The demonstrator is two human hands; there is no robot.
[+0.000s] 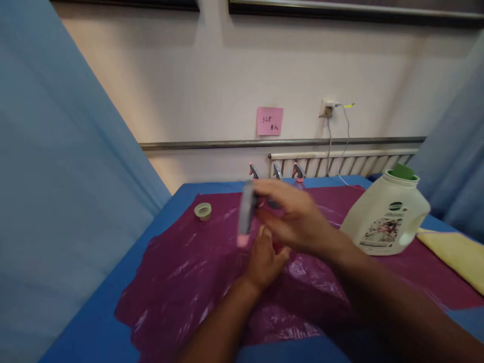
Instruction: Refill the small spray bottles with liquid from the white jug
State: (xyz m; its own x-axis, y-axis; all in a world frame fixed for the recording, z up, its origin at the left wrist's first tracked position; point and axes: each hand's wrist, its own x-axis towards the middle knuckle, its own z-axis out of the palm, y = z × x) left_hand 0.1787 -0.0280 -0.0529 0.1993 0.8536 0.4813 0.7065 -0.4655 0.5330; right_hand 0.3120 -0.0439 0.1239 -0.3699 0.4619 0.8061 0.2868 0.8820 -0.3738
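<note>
Wall: pale, with a pink note (269, 121) stuck above a metal rail (212, 145) and a white socket (327, 108) trailing cords to its right.
Curtains: blue cloth hangs on either side of you, the left curtain (56, 191) filling much of that edge.
Table: a blue cover (124, 272) lies under a crinkled purple plastic sheet (181, 272), which shines where it folds.
Your right hand (291, 209): it reaches in from the lower right, thumb and fingers closed on a grey spray head (246, 209), the grip leaving little gap.
Spray head: it is up in front of you, near the middle of the view, left of your right hand's fingers; its pink tip (243, 240) points downward, and the whole piece is blurred.
Your left hand (264, 259): it sits just below the right one, fingers curled; a bit of pinkish red shows beside it, but you cannot tell what it holds or how tightly.
Behind your hands: three more spray tops stand near the wall, a left one (254, 171), a grey middle one (278, 171) and a right one (299, 171) with a pink collar.
Small cup (203, 212): translucent, on the purple sheet, to the left of your hands.
Jug (385, 214): large, pale and upright at your right, something green (404, 171) in its mouth.
Yellow cloth (454, 252): at the right edge, just beside the jug.
</note>
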